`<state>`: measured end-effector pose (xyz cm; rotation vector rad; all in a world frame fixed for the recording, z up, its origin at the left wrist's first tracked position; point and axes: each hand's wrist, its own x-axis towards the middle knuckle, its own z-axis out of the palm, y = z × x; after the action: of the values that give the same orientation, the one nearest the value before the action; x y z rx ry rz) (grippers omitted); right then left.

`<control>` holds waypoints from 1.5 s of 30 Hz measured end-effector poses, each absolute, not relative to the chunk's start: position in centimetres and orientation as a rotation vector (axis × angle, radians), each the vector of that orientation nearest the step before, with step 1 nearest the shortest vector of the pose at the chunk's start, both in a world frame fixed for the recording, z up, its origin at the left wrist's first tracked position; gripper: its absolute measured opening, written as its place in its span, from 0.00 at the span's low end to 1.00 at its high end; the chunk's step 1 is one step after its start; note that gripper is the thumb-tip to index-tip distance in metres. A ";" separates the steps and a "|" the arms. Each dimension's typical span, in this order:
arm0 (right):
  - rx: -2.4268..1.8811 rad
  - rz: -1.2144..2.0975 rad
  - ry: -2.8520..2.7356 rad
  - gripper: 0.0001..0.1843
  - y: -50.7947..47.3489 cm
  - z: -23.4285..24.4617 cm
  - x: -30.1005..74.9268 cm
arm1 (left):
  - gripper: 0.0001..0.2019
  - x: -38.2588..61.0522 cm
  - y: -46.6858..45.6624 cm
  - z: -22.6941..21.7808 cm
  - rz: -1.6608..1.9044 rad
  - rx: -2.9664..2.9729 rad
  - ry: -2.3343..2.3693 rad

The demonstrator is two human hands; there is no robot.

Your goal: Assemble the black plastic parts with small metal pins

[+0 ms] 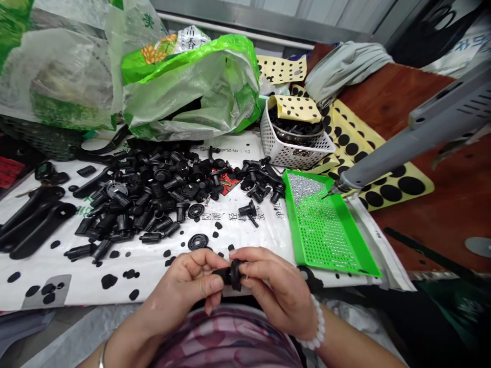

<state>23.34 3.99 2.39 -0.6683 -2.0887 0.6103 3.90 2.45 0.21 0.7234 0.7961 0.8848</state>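
Note:
Both my hands meet at the near edge of the table over my lap. My left hand [187,283] and my right hand [274,286] pinch one small black plastic part [231,273] between their fingertips, the left on its stem, the right on its round flanged end. A white bead bracelet sits on my right wrist. Just beyond my hands lie a black ring-shaped disc [198,241] and a lone black knob part [247,209] on the white printed sheet [153,266].
A heap of black plastic parts [153,194] covers the sheet's middle; long black handles [34,220] lie left. A green perforated tray [326,225] with tiny screws, a grey electric screwdriver [414,138], a white basket [293,143], yellow sheets of black pads [368,163] and plastic bags [192,87] surround them.

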 end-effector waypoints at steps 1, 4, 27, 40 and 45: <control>-0.663 0.537 -2.097 0.13 3.9 2.1 23.3 | 0.13 4.0 2.5 0.2 0.888 0.717 0.786; -0.642 0.367 -2.139 0.16 3.8 1.7 23.2 | 0.12 4.1 2.3 0.2 0.882 0.784 0.835; -0.697 1.250 -1.609 0.08 4.4 1.2 23.1 | 0.08 4.5 2.0 0.8 1.097 0.998 0.783; -0.727 0.978 -1.793 0.08 5.2 1.5 23.0 | 0.08 4.5 3.2 0.2 0.936 1.471 1.212; -0.717 0.876 -1.803 0.09 5.2 1.7 22.8 | 0.15 4.6 2.9 1.0 0.905 0.939 1.085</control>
<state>22.83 5.21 1.68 -0.7165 -1.8026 0.8756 4.58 2.93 1.00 0.9389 1.0849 0.9047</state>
